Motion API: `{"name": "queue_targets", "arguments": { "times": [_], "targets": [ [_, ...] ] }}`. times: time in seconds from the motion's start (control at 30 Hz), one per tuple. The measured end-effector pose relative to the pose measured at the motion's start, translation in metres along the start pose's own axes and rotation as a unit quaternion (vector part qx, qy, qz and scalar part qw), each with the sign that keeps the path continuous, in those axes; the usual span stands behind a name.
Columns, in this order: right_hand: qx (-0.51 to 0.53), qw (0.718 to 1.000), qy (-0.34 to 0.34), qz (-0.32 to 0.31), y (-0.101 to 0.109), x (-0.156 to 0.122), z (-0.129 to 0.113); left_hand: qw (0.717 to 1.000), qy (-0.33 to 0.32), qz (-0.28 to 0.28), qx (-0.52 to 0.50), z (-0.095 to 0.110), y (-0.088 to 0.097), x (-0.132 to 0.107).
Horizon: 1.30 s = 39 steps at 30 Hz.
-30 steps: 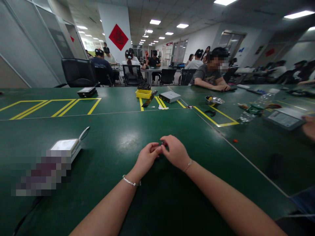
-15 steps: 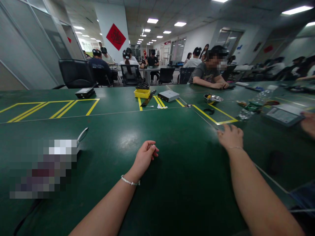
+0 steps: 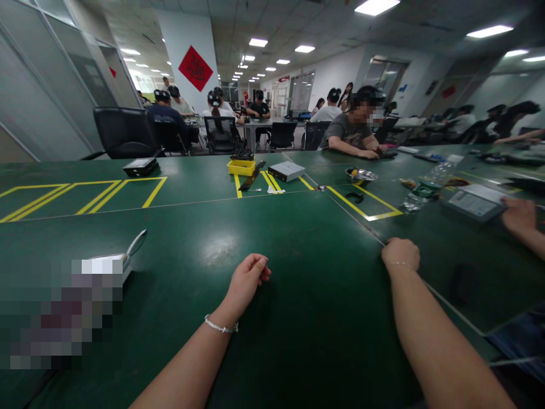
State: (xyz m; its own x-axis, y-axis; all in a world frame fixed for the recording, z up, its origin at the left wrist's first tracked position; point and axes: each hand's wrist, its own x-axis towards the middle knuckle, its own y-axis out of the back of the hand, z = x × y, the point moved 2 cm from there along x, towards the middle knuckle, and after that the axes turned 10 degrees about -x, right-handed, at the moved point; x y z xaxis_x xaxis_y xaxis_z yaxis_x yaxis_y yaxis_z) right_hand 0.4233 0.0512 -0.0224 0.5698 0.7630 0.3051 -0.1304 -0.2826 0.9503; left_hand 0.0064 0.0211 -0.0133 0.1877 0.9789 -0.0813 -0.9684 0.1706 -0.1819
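My left hand (image 3: 250, 275) rests over the middle of the green table (image 3: 323, 318), its fingers curled in and the thumb pressed against them. Whatever it holds, if anything, is hidden. A thin bracelet circles that wrist. Farther right, my right hand (image 3: 401, 253) is closed in a fist, back up, beside the pale seam in the tabletop. Its fingertips are tucked out of sight, so I cannot see whether anything lies inside. The yellow taped outline (image 3: 385, 216) is the nearest marking beyond it.
A blurred-out flat object (image 3: 72, 309) with a pale strap lies left. Farther back are a black-and-silver box (image 3: 141, 167), yellow bin (image 3: 241, 167), silver drive-like box (image 3: 286, 171), metal bowl (image 3: 361, 174) and plastic bottle (image 3: 445, 167). A co-worker's hand (image 3: 522, 217) touches a grey box (image 3: 476, 202).
My right hand's fingers have gone from spread to curled into a fist. My left hand stays curled at nearly the same place. The whole view has shifted slightly.
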Motion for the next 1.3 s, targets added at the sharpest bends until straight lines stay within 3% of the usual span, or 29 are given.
{"name": "queue_targets", "arguments": {
  "times": [0.1,0.2,0.27,0.33,0.43,0.53,0.67,0.87,1.0,1.07,1.17,1.3],
  "targets": [
    [0.02,1.0,-0.004,0.01,0.009,-0.008,-0.021,1.0,0.011,0.012,-0.012,0.0,0.0,0.0],
    [0.096,0.993,0.062,0.041,0.022,-0.022,-0.061,0.999,0.02,0.016,-0.025,0.0,0.0,0.0],
    [0.162,0.979,0.121,0.025,0.029,-0.037,-0.094,0.999,0.024,0.011,-0.03,0.001,0.0,-0.001],
    [0.231,0.955,0.182,-0.018,0.036,-0.056,-0.128,0.999,0.028,0.007,-0.024,0.001,0.0,-0.001],
    [0.321,0.896,0.287,-0.112,0.042,-0.087,-0.169,0.999,0.032,-0.001,-0.004,0.002,0.0,-0.001],
    [0.375,0.848,0.316,-0.202,0.043,-0.112,-0.19,1.0,0.026,-0.007,0.014,0.004,-0.002,-0.002],
    [0.413,0.819,0.274,-0.288,0.045,-0.135,-0.2,0.999,0.03,0.0,0.017,0.006,-0.001,-0.004],
    [0.49,0.746,0.248,-0.376,0.052,-0.163,-0.211,0.998,0.045,0.002,0.042,0.009,0.001,-0.012],
    [0.566,0.696,0.154,-0.413,0.056,-0.187,-0.204,0.993,0.09,0.003,0.07,0.009,-0.002,-0.032],
    [0.579,0.688,0.13,-0.418,0.061,-0.201,-0.198,0.991,0.111,-0.023,0.072,0.007,-0.006,-0.046],
    [0.57,0.689,0.157,-0.419,0.073,-0.216,-0.19,0.99,0.124,-0.033,0.061,0.005,-0.007,-0.064],
    [0.53,0.721,0.221,-0.388,0.084,-0.219,-0.184,0.988,0.135,-0.066,0.028,0.007,-0.007,-0.073]
  ]
}}
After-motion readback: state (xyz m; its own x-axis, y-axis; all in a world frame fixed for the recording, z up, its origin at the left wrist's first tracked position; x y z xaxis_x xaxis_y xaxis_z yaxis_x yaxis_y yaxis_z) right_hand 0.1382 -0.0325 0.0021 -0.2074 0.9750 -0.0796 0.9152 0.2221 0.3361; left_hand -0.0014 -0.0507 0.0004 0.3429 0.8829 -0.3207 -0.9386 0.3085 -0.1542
